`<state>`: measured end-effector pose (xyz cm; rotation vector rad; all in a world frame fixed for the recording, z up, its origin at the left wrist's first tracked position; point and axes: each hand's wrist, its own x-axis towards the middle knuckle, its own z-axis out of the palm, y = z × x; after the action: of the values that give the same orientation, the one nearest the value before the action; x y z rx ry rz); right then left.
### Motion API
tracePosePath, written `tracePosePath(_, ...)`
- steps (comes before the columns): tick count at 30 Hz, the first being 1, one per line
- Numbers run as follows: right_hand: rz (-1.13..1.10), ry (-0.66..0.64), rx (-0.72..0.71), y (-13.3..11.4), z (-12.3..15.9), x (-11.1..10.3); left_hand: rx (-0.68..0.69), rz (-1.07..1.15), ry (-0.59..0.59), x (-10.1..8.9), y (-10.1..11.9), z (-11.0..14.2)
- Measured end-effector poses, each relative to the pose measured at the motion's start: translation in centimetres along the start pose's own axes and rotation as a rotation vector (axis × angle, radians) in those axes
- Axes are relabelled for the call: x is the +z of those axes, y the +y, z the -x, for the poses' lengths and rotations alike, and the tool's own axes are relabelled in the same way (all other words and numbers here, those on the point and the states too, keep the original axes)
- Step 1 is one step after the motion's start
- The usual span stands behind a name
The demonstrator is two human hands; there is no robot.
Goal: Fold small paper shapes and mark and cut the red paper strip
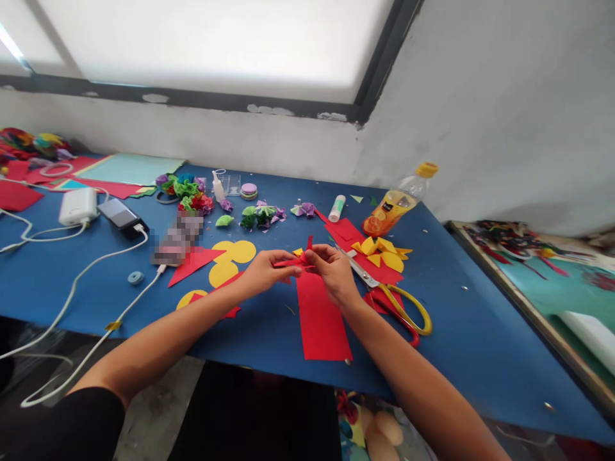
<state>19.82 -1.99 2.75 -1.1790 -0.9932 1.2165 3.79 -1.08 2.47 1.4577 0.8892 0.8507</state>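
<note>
Close head-worn view, forward and down onto hands (340,276) and blue table (461,365).

Behind the back edge of the blue surface (471,358) rises a whitish wall (519,115) with a bright, dark-framed window (230,45); grey floor (154,410) shows below the front edge.

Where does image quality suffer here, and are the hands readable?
Head view: the bright window panel washes out to near white; head view: blocky pixelation hides most of the phone-like device; head view: the side table looks stretched and soft; head view: left hand and right hand read clearly, but fine folds in their red paper don't.
</note>
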Motion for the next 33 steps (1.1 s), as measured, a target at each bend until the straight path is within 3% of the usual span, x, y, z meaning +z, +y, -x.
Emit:
tracePosePath(4, 0.024, -0.019, -0.011, -0.1, -0.2, -0.2, -0.020, 0.009, 0.094, 0.0, 0.8, 0.1)
tracePosePath(8, 0.023, -0.123, 0.019, 0.0, -0.3, -0.2, -0.024, -0.020, 0.143, -0.2, 1.1, 0.1)
tracePosePath(19, 0.082, -0.240, 0.048, 0.1, -0.3, -0.3, -0.064, -0.030, 0.135, -0.4, 1.2, 0.0)
tracePosePath(33, -0.007, -0.208, 0.105, -0.2, -0.1, -0.1, -0.053, 0.027, 0.190, -0.6, 1.5, -0.2)
